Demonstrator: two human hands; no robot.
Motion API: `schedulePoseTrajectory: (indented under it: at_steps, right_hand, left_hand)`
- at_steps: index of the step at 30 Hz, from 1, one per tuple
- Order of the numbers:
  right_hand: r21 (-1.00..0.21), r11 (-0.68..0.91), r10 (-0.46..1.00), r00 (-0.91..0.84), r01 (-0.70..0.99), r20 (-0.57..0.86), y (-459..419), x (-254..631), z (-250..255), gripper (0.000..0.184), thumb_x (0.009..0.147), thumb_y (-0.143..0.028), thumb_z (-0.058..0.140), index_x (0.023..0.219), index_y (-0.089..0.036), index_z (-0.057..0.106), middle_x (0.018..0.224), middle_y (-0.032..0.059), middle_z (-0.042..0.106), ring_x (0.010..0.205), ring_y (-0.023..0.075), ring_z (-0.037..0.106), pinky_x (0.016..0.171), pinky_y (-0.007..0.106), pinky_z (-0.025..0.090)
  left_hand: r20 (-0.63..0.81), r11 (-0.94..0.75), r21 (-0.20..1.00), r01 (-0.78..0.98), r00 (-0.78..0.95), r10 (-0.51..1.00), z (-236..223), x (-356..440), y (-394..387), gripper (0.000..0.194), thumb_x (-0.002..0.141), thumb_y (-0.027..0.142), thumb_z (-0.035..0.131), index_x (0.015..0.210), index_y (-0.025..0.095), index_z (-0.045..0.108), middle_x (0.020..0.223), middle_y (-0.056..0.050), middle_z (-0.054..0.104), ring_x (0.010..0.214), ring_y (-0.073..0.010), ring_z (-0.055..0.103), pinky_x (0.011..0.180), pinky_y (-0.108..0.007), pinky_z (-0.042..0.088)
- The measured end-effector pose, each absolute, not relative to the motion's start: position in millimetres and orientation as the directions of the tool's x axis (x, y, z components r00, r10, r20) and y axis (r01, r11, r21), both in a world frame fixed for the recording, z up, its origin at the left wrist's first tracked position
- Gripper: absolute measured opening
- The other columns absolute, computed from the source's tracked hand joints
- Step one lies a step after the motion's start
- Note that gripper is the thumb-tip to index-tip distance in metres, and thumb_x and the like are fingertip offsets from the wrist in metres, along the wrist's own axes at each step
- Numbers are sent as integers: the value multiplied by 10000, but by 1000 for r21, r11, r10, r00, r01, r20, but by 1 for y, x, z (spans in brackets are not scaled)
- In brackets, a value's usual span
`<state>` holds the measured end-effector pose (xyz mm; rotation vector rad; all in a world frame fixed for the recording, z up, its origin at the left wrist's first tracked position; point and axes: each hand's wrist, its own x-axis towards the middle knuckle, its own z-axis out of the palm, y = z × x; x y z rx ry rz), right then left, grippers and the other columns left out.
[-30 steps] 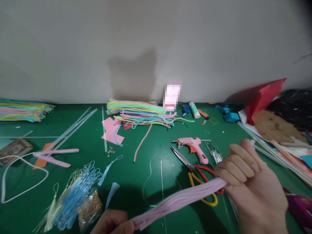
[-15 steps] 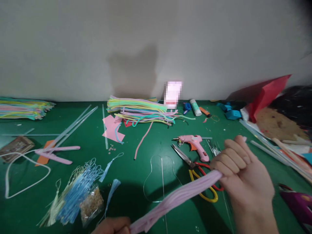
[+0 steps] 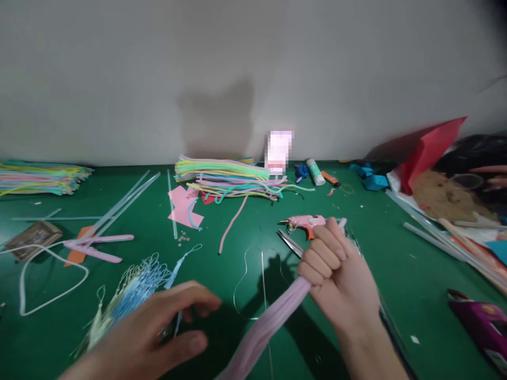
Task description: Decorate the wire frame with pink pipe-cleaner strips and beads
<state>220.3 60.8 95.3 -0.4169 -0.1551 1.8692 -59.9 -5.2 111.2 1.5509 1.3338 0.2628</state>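
My right hand (image 3: 330, 264) is closed in a fist around a bundle of lilac pipe cleaners (image 3: 273, 322), which slants down toward the bottom edge of the view. My left hand (image 3: 170, 322) is off the bundle, its thumb and fingers apart with nothing between them. Beneath it lie blue and pale green tassels (image 3: 138, 287), partly covered. Behind my right fist are a pink glue gun (image 3: 303, 221) and scissors (image 3: 290, 244), whose handles are hidden. A thin wire outline (image 3: 235, 298) rests on the green table between my hands.
Multicoloured pipe cleaners (image 3: 222, 169) lie by the wall, with another bunch (image 3: 39, 177) at far left. A pink hair straightener (image 3: 99, 249) with a white cord sits left. Red paper (image 3: 431, 153) stands right, near another person's hand (image 3: 497, 179). A purple package (image 3: 475, 322) lies front right.
My left hand has let go of the bundle's lower end, opened and risen over the tassels. My right hand has moved left with the pipe cleaners, now covering the scissor handles.
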Motion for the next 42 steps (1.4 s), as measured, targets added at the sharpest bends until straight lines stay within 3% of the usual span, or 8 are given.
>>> schedulePoseTrajectory:
  at_steps: [4, 7, 10, 14, 24, 30, 34, 42]
  right_hand:
    - [-385, -370, 926, -305, -846, -221, 61, 195, 99, 584, 909, -388, 593, 544, -206, 175, 448, -107, 93, 393, 66, 43, 364, 220, 109]
    - [-480, -374, 926, -288, -793, -245, 57, 179, 100, 569, 898, -467, 584, 531, -207, 236, 439, -106, 127, 395, 70, 66, 358, 206, 148]
    - [-688, -281, 960, -211, -670, -186, 53, 180, 95, 475, 881, -500, 598, 560, -203, 415, 500, -71, 322, 461, 79, 312, 448, 194, 324]
    - [-940, -234, 885, -455, -248, -100, 50, 199, 82, 375, 709, -387, 814, 1022, -231, 681, 840, 5, 624, 772, 129, 560, 665, 233, 450]
    - [-937, -329, 878, -404, -119, -257, 56, 213, 86, 272, 695, -399, 808, 684, -154, 690, 495, -42, 516, 372, 39, 379, 333, 170, 249]
    - [-874, -415, 865, -407, -253, -293, 55, 217, 94, 359, 626, -323, 863, 917, -194, 696, 564, -59, 548, 408, 48, 433, 370, 164, 350]
    - [-780, -523, 800, -512, -342, -312, 43, 204, 82, 599, 638, -437, 845, 1164, -207, 674, 635, -47, 529, 466, 32, 321, 391, 165, 240]
    - [-898, -395, 897, -294, -195, -331, 42, 196, 77, 419, 779, -546, 696, 677, -141, 666, 437, -81, 354, 416, 34, 272, 401, 198, 181]
  left_hand:
    - [-421, 266, 887, 378, 422, 803, 104, 12, 12, 550, 848, 498, 635, 1317, 224, 548, 1169, -87, 669, 1026, -223, 619, 924, -307, 471]
    - [-427, 424, 897, 126, 497, 755, 90, 44, 15, 447, 934, 576, 428, 1033, 170, 586, 710, 0, 611, 570, -118, 537, 573, -229, 454]
    - [-510, 533, 841, 94, 466, 723, 88, 44, 18, 477, 896, 645, 438, 801, 186, 530, 476, 99, 343, 391, -68, 254, 372, -199, 201]
    - [-550, 703, 710, -41, 592, 589, 96, 23, 19, 509, 817, 696, 534, 697, 211, 440, 471, 114, 276, 373, -46, 170, 350, -199, 92]
    - [-554, 750, 655, -97, 613, 563, 81, 9, 6, 495, 833, 652, 574, 681, 202, 433, 488, 104, 312, 376, -30, 202, 340, -194, 104]
    - [-566, 746, 656, -112, 581, 585, 78, 3, 0, 494, 827, 660, 576, 699, 204, 435, 490, 106, 309, 382, -31, 202, 346, -194, 96]
    - [-549, 731, 673, -118, 582, 599, 79, 8, 4, 499, 826, 668, 568, 692, 207, 433, 482, 108, 290, 383, -38, 193, 347, -197, 102]
    - [-647, 789, 611, -65, 534, 545, 71, 17, 2, 568, 725, 748, 608, 707, 215, 412, 468, 122, 288, 377, -35, 179, 356, -205, 72]
